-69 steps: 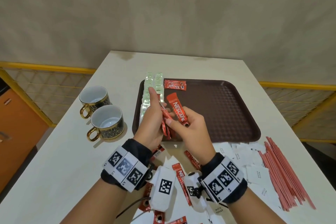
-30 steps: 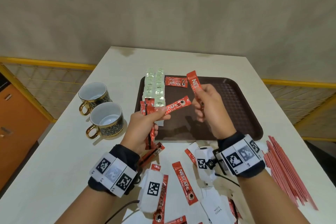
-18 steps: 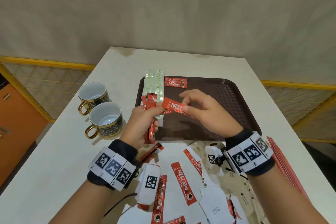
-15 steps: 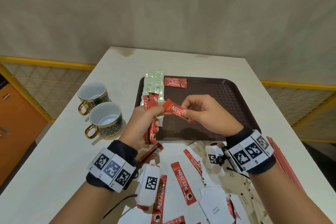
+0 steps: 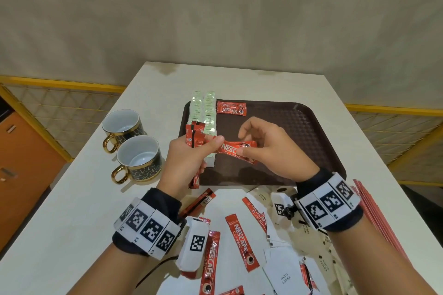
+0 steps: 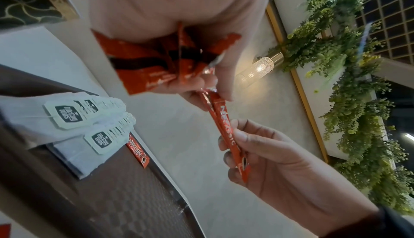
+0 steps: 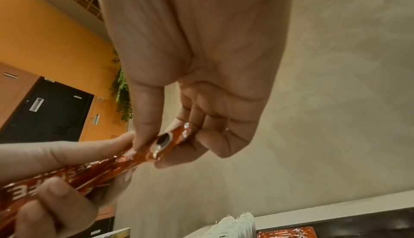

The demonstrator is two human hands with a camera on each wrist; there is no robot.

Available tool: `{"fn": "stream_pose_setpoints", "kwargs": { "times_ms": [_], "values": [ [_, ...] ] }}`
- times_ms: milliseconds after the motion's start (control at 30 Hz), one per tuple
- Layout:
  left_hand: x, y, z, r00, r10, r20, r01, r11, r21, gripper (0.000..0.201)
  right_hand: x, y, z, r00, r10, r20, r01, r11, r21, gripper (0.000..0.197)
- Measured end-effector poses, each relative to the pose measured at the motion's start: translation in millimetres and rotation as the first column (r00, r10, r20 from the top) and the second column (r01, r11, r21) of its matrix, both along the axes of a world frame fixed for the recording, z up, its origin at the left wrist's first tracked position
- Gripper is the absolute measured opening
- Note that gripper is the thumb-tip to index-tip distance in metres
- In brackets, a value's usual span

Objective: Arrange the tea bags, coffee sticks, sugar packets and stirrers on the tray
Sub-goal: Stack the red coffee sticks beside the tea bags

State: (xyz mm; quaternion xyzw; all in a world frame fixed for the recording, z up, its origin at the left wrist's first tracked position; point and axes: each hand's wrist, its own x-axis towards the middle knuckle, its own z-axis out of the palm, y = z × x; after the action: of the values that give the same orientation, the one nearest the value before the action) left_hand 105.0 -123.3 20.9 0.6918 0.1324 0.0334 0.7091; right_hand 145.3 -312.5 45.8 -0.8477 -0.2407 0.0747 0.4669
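"nescafe classic" coffee stick (image 5: 236, 151), seemingly two-handed

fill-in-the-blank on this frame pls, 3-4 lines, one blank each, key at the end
1. The red Nescafe coffee stick held level above the tray is pinched at its two ends by ____ hands.
2. The left hand also grips a bundle of red coffee sticks that stands ____.
3. On the dark brown plastic tray, exactly ____ coffee stick lies flat, beside the pale green tea bags.
4. The two dark gold-handled cups stand to the ____ of the tray.

Missing words: both; upright; one; left
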Motion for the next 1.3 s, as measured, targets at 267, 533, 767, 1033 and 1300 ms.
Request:
{"fn": "stream_pose_setpoints", "kwargs": {
  "times_ms": [267, 533, 767, 1033, 1300],
  "values": [
    [2.2, 0.2, -1.6, 0.998, 0.056, 0.017, -0.056, 0.998, 0.008, 0.028, -2.7, -0.5, -2.3, 0.999, -0.013, 0.033, 0.013, 1.0, 0.017, 0.03],
    [-0.7, -2.1, -2.0, 0.999, 0.01, 0.047, -0.013, 0.998, 0.06, 0.02, 0.1, -0.9, -6.7, 0.992, -0.088, -0.094, 0.105, 0.974, 0.199, 0.022],
    [0.2, -7.3, -10.7, 0.998, -0.041, -0.043, 0.044, 0.996, 0.072, 0.023, 7.8, 1.4, 1.1, 0.983, -0.104, -0.152, 0.146, 0.942, 0.303, 0.026],
    [1.4, -11.7, -11.4, 0.982, -0.156, -0.103, 0.164, 0.984, 0.069, 0.012, 14.7, 5.0, -2.3, 0.97, -0.164, -0.178, 0.219, 0.909, 0.354, 0.019],
    [1.5, -18.3, -16.0, 0.976, -0.171, -0.137, 0.185, 0.978, 0.097, 0.017, 19.1, 6.4, -7.0, 0.97, -0.188, -0.152, 0.23, 0.913, 0.338, 0.003]
  ]
}}
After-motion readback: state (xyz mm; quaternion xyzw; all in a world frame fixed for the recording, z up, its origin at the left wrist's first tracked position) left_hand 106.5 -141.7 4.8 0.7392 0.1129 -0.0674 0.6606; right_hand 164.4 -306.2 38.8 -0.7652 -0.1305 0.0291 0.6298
